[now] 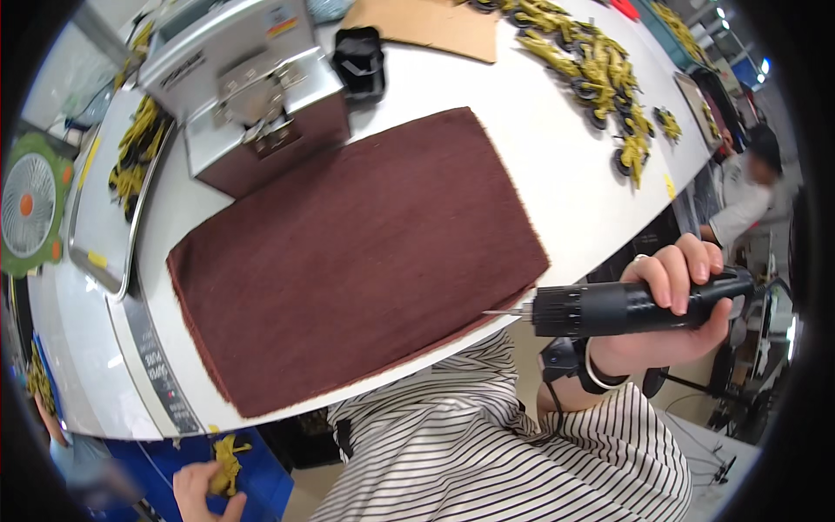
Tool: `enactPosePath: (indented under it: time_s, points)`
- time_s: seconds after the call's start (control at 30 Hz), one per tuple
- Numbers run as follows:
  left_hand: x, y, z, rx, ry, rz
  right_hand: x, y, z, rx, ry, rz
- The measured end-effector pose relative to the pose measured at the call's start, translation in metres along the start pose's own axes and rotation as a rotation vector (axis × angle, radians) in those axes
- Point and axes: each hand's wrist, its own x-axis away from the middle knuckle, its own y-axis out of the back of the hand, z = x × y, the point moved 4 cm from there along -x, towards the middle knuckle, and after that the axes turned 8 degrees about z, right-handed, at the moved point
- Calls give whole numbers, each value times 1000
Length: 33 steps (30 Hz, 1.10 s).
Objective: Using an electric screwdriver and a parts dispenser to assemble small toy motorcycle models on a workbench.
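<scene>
- Your left hand [198, 489] pinches the yellow piece [227, 470], on the near side of the brown cloth [357, 261], off its left corner, the piece's length running roughly toward the cloth.
- Your right hand [680, 275] is wrapped around the black driver [609, 310], right of the cloth.
- The driver lies sideways, bit pointing left across the cloth's near-right edge, well apart from the piece.

I'm standing in a workshop, one for small assembly work: yellow pieces [600, 83] with black wheels heaped along a white bench [578, 204], more in a metal tray [97, 217], a grey boxy machine [217, 91], a black powered screwdriver [631, 307] in use, and a co-worker [741, 202] farther back
</scene>
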Motion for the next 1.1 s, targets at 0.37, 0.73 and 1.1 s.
enactPosePath:
  time_s: [0.37, 0.73, 1.1]
  points:
    - [-68, 56, -206, -255, -771, -110, 9, 19, 49, 100, 200, -46]
    - [-252, -106, -499, -125, -1306, -481, 54, 41, 129, 419, 430, -71]
    - [-170, -12, -345, 735, -1036, 555, 62, 57, 142, 354, 418, -115]
